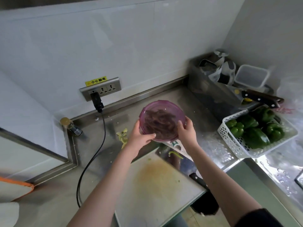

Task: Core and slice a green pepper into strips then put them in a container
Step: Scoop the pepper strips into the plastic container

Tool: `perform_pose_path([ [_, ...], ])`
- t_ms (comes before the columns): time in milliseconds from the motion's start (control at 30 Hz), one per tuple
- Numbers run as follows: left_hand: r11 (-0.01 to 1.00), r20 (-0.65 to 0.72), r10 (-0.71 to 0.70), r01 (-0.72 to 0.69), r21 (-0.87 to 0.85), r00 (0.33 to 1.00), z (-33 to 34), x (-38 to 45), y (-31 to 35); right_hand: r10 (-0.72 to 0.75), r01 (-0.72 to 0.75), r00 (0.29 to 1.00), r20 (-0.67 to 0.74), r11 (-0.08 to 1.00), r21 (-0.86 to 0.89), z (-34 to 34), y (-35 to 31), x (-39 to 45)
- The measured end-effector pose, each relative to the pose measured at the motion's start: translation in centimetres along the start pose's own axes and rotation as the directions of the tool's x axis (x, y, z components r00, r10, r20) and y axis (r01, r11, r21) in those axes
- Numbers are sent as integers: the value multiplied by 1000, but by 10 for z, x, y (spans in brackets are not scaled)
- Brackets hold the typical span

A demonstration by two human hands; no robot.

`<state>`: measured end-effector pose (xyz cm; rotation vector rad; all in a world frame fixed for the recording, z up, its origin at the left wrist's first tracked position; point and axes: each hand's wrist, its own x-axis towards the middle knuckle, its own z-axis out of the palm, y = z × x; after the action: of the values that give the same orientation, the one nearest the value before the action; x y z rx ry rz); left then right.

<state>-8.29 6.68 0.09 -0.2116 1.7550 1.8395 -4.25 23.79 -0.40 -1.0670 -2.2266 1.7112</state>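
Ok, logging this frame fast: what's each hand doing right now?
Left hand: holds the purple container by its left side, fingers curled under the rim.
Right hand: holds the same container by its right side.

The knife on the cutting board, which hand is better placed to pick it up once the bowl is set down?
Right, probably. The knife lies along the board's right edge, handle toward the person, just under the right hand. The left hand would have to cross over. Both now hold the purple bowl.

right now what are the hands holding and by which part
Both hands hold the round purple translucent plastic container of strips: left hand at its near-left rim, right hand at its right rim.
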Motion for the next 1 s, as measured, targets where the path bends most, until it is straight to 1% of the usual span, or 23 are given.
perform_pose_path([
  [33,998,-18,-20,19,-66,1000,2,13,2,-1,2,999,36,1000,-20,2,-6,8],
  [67,996,-40,-33,29,-85,999,3,23,3,2,1,998,70,999,-49,5,-7,15],
  [133,997,-86,-41,35,-73,995,4,40,2,16,2,990,138,992,-129,9,-7,25],
  [200,999,-136,-37,37,-4,990,5,50,-1,12,25,985,172,976,-216,12,-4,32],
  [267,996,-179,-30,43,73,983,5,60,-7,7,40,984,178,966,-257,18,3,39],
  [400,990,-239,-1,35,139,971,2,70,-19,15,28,983,184,973,-229,32,14,47],
  [433,984,-249,24,21,178,968,3,68,-18,15,27,983,185,975,-223,34,14,49],
  [467,966,-263,70,0,258,962,5,64,-16,21,22,982,189,974,-225,35,13,50],
  [533,875,-296,221,-55,482,929,10,48,-16,8,37,981,192,973,-229,30,15,48],
  [567,823,-306,302,-85,561,903,12,38,-18,-6,47,983,182,973,-225,25,19,45],
  [600,793,-312,356,-107,600,881,14,28,-24,-28,65,986,163,973,-222,16,24,37],
  [667,782,-326,386,-119,612,863,16,4,-41,-116,148,985,127,945,-292,-4,48,21],
  [733,751,-320,413,-120,649,853,16,-22,-64,-167,219,973,156,880,-421,-21,78,6],
  [833,610,-270,481,-97,786,834,11,-65,-106,-133,258,958,256,792,-553,-30,104,-3],
  [867,559,-253,484,-73,826,838,8,-80,-119,-113,261,955,276,765,-590,-29,105,-5],
  [933,458,-190,446,-40,888,875,1,-108,-145,-98,269,955,281,686,-676,-26,105,-5],
  [1000,300,-85,361,-29,954,929,-4,-129,-171,-113,293,951,287,616,-731,-23,103,-6],
])
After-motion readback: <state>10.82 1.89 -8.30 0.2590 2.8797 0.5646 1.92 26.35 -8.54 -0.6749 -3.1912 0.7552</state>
